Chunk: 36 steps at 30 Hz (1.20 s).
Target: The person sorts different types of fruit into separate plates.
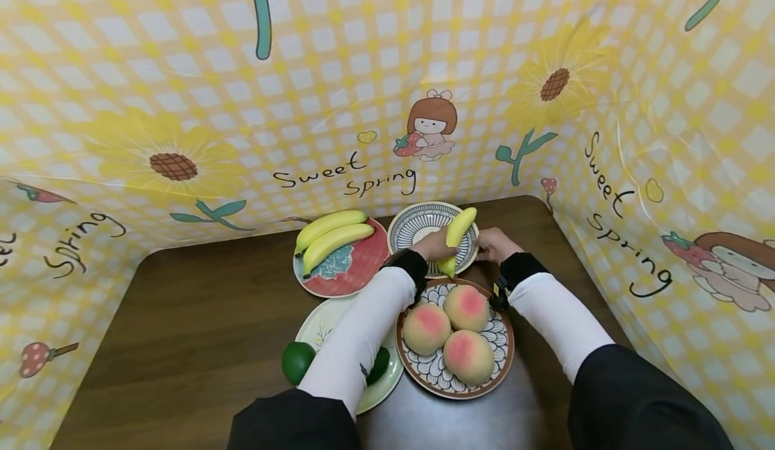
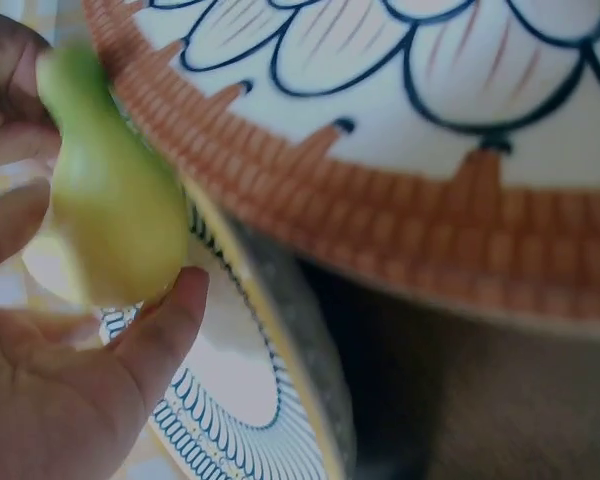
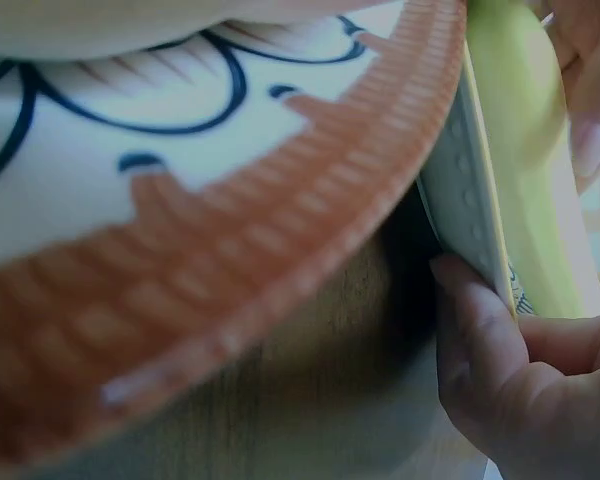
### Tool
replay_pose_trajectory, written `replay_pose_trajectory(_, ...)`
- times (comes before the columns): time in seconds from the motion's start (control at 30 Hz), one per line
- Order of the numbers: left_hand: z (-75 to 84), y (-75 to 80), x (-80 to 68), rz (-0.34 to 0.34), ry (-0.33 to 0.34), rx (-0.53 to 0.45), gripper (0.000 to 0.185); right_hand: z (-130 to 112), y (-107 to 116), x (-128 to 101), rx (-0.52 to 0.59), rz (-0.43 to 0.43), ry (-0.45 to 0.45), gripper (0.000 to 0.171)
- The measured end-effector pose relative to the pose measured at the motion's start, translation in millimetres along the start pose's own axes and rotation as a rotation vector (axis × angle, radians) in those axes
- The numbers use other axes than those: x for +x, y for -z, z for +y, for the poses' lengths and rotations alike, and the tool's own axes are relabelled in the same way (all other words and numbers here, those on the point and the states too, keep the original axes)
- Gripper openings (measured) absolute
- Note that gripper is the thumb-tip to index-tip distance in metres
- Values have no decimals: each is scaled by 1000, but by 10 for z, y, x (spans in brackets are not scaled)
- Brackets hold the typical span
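My left hand [image 1: 434, 245] holds a yellow banana [image 1: 461, 228] over the black-and-white patterned bowl [image 1: 402, 228] at the back. In the left wrist view the banana's greenish end [image 2: 75, 85] points up, with fingers and thumb [image 2: 165, 335] around its body. On the bowl's right side, my right hand [image 1: 496, 245] pinches the rim. The right wrist view has that hand's thumb and fingers [image 3: 480, 320] at the bowl's edge [image 3: 470, 190], right below the banana [image 3: 525, 150]. Just in front of the bowl stands a brown-rimmed plate [image 1: 508, 352] with three peaches [image 1: 469, 358].
Two bananas [image 1: 336, 241] lie on a red and blue plate [image 1: 363, 268] at the back left. A pale green plate [image 1: 387, 386] with green fruits [image 1: 298, 362] is partly hidden under my left sleeve. Yellow checked cloth [image 1: 339, 87] walls the brown table [image 1: 181, 329] behind and at the sides.
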<state>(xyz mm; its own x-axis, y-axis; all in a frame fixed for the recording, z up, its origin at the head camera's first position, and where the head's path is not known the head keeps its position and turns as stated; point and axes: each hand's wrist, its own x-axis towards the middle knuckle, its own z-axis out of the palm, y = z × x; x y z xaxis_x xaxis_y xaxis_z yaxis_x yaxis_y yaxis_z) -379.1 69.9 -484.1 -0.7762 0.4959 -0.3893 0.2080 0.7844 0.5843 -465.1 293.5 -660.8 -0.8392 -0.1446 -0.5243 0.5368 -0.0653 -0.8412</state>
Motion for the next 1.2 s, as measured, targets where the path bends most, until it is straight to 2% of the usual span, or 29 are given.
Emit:
replay_pose_trajectory(0.1,-13,42,-61,-52,-31,-8,65,54,36,125,-8,44,-17,30)
replay_pose_trajectory(0.2,-25,55,-126,-72,-23,-16,70,59,26,158,-21,50,-20,27)
replay_pose_trajectory(0.37,-68,25,-215,-57,-13,51,72,67,-66,161,-67,12,-63,25)
replay_pose_trajectory(0.47,-111,116,-288,-24,-28,119,71,134,-41,238,-100,-3,-83,28)
replay_pose_trajectory(0.53,-169,283,-355,4,-56,146,73,188,28,312,-109,-11,-83,28)
replay_pose_trajectory(0.6,-257,509,-466,70,-78,144,76,199,84,326,-105,-21,-77,29)
replay_pose_trajectory(0.67,-382,773,-600,149,-99,113,75,192,127,301,-86,-45,-67,30)
replay_pose_trajectory(0.8,-697,1226,-921,325,-95,5,67,191,185,323,-79,-45,-50,34)
replay_pose_trajectory(0.9,-980,1423,-1111,358,-39,-45,62,182,185,307,-99,-29,-48,34)
replay_pose_trajectory(0.97,-1162,1470,-1194,327,19,-3,61,170,187,274,-101,-44,-41,33)
replay_pose_trajectory(1.1,-1433,1391,-1262,208,169,102,63,138,231,243,-78,-100,-30,28)
replay_pose_trajectory(1.2,-1611,1297,-1215,144,270,148,64,136,239,334,-79,-94,-30,30)
